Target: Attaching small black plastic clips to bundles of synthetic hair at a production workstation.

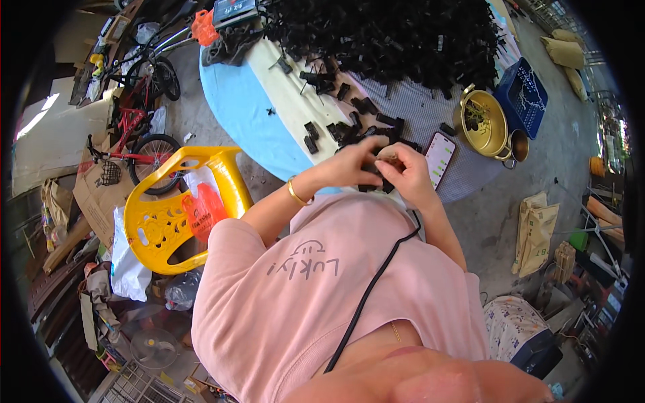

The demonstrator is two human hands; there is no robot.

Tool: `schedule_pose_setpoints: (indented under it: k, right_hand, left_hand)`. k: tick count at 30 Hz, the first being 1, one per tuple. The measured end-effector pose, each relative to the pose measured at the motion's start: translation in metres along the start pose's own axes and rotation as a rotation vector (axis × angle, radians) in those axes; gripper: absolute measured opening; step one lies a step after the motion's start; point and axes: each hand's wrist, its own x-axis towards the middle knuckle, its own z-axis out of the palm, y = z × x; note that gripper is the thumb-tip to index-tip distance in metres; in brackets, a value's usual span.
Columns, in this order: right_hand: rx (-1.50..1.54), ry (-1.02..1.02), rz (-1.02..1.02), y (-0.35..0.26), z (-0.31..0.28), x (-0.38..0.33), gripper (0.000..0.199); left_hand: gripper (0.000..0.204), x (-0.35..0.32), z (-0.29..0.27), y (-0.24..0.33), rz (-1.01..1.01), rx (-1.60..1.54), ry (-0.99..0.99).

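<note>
My left hand (354, 163), with a gold bracelet on its wrist, is bent inward over the near edge of the table. Close beside it, my right hand (408, 170) has thumb and fingers pinched together. Something small and dark seems to sit between the two hands, but the fingers mostly cover it. Just beyond them lie several loose small black plastic parts (344, 133). Farther back rises a large heap of similar black parts (383, 40). A phone (440, 158) with a lit screen lies to the right of my right hand.
A gold-coloured pot (485, 125), a small metal pot (517, 147) and a blue basket (522, 99) stand at the right. On the left are a yellow chair (158, 225) holding a red bag (203, 209), and a red bicycle (134, 124). A black cord (376, 282) hangs over my shirt.
</note>
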Motion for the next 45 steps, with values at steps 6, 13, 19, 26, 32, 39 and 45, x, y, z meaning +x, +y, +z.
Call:
schedule_pose_setpoints:
  k: [6, 13, 19, 26, 32, 39, 45]
  right_hand:
    - [0.311, 0.087, -0.025, 0.025, 0.009, -0.009, 0.007]
    - [0.418, 0.093, 0.053, 0.024, 0.017, -0.015, 0.010]
    - [0.501, -0.025, 0.176, 0.023, 0.020, -0.017, 0.014]
    - [0.479, -0.084, 0.241, 0.048, 0.024, -0.033, 0.014]
    - [0.413, -0.064, 0.167, 0.026, 0.013, -0.055, 0.022]
    - [0.371, 0.052, 0.145, 0.015, 0.029, -0.057, 0.019]
    - [0.352, 0.170, 0.157, -0.006, 0.067, -0.047, 0.017]
  left_hand:
    - [0.032, -0.021, -0.015, -0.002, -0.110, -0.514, 0.142]
    - [0.051, -0.035, 0.023, 0.020, -0.024, -0.360, 0.382]
    - [0.056, -0.050, 0.065, 0.027, 0.038, -0.140, 0.470]
    - [0.040, -0.048, 0.081, 0.026, 0.023, -0.135, 0.540]
    - [0.031, -0.047, 0.071, 0.025, -0.048, -0.278, 0.442]
    - [0.029, -0.048, 0.047, 0.031, -0.049, -0.164, 0.322]
    - [0.023, -0.061, 0.008, 0.030, 0.010, -0.143, 0.169]
